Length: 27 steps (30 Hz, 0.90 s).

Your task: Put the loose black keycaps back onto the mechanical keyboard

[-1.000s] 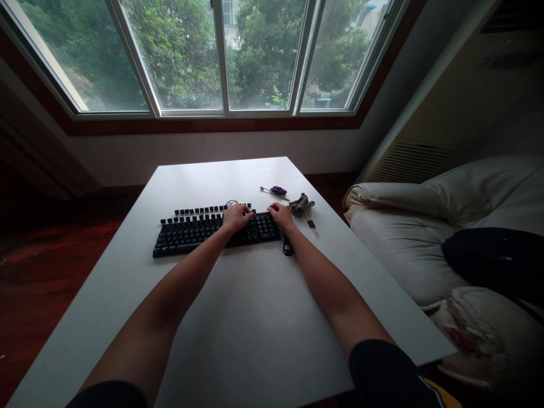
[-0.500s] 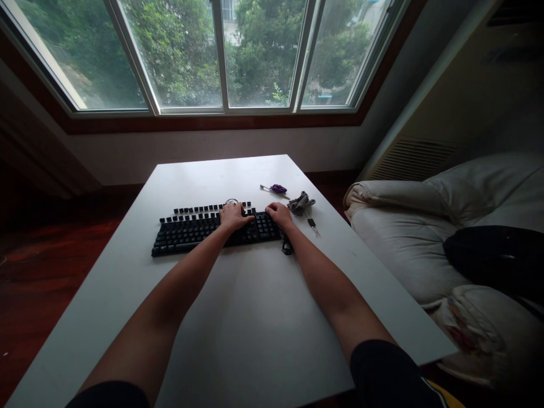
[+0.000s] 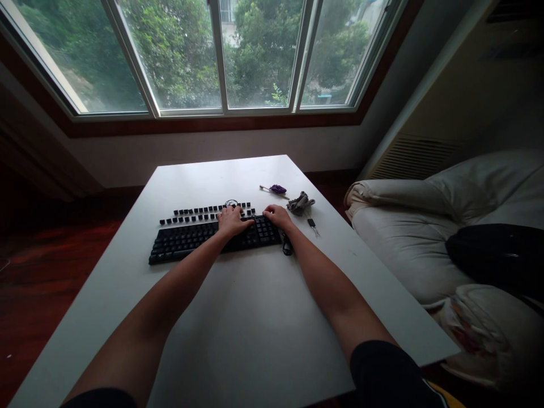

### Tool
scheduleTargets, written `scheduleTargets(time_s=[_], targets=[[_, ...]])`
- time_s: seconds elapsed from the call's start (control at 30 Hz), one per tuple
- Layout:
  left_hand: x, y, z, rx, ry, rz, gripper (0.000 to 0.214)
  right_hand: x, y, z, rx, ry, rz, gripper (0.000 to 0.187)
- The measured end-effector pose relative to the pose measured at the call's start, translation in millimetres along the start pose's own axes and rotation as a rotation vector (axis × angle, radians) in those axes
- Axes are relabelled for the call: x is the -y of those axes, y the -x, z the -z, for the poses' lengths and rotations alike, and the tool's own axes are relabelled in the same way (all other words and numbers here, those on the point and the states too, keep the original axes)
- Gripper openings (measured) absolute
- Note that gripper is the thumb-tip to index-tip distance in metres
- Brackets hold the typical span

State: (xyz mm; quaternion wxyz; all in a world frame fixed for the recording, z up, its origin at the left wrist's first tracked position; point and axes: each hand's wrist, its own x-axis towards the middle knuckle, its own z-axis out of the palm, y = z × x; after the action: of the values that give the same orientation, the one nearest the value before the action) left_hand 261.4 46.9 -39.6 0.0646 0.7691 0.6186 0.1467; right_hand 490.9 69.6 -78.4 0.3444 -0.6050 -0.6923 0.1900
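A black keyboard [image 3: 187, 242] lies across the white table, its left end angled toward me. My left hand [image 3: 233, 221] rests over its back edge right of the middle, fingers spread and thumb stretched to the right. At the back of the number pad is my right hand [image 3: 277, 216], thumb and fingertips pinched together. Whatever lies between those fingertips is too small to make out. Behind the keyboard, loose black keycaps [image 3: 199, 217] stand in two rows, partly covered by my left hand. A coiled cable [image 3: 287, 245] lies by the keyboard's right end.
Beyond my right hand are a purple-headed brush-like tool [image 3: 277, 188], a crumpled grey cloth [image 3: 301, 203] and a small black-handled wire tool [image 3: 311, 223]. The white table [image 3: 238, 317] stands before a window [image 3: 263, 56]. A pale sofa [image 3: 395, 249] is at right.
The keyboard's left end has shifted toward me and slightly left, widening the gap to the keycap rows. Both hands have moved a little to the left.
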Motion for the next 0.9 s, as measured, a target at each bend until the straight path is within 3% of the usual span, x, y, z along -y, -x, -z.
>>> scheduleTargets(time_s=[0.1, 0.3, 0.43, 0.6, 0.9], targets=[[6, -4, 4.3, 0.003, -0.004, -0.029, 0.059, 1, 1, 1, -0.009, -0.011, -0.054, 0.014], [35, -38, 19.3, -0.017, -0.028, -0.188, 0.026, 1, 2, 3, 0.004, -0.030, -0.070, 0.014], [48, -59, 23.7, 0.041, -0.038, -0.339, 0.027, 1, 2, 4, 0.030, -0.029, -0.066, 0.016], [38, -69, 20.8, 0.107, -0.070, -0.523, 0.029, -1, 2, 3, 0.013, -0.029, -0.057, 0.017], [31, -70, 17.5, 0.140, -0.110, -0.550, 0.025, -2, 1, 1, -0.004, -0.019, -0.056, 0.017]])
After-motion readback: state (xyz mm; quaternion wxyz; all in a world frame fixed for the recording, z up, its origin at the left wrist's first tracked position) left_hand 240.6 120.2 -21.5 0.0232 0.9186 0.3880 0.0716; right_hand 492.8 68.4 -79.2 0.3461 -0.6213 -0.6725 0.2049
